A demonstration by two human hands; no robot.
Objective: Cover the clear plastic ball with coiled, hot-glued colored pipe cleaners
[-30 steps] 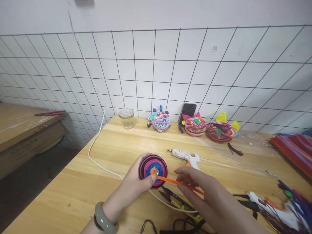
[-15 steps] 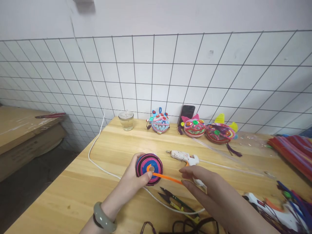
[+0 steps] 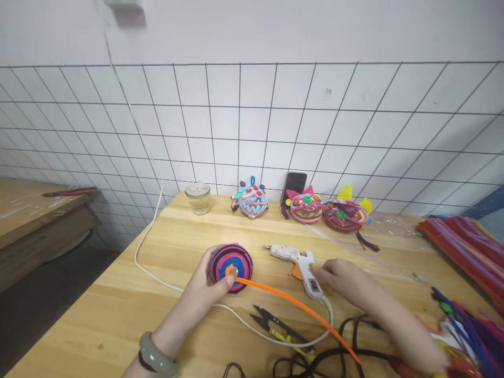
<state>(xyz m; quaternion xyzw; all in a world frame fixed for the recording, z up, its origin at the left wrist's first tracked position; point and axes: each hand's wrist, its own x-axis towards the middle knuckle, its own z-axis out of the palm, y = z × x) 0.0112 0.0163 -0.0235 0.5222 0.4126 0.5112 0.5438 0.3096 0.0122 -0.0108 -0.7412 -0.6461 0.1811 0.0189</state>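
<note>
My left hand [image 3: 205,283] is closed around a round disc [image 3: 236,251] of coiled pink, blue and black fuzzy strips, its thumb pressed near the centre. An orange pipe cleaner [image 3: 291,298] is curled at the disc's middle, and its long free end runs right over the cable. A white hot glue gun [image 3: 287,253] with an orange trigger lies on its side on the table. My right hand [image 3: 338,275] is at the gun's handle with bent fingers; whether they grip it I cannot tell.
Thread snips [image 3: 279,325] lie on the wooden table amid a white cable and dark cords. Along the tiled wall stand a glass cup [image 3: 198,199], several colourful fish-like crafts [image 3: 253,202] and a phone [image 3: 296,182]. Bundles of pipe cleaners [image 3: 460,252] lie at right.
My right hand has let go of the orange pipe cleaner and moved right to the glue gun's handle. The strip's free end now hangs out loose. My left hand still holds the disc.
</note>
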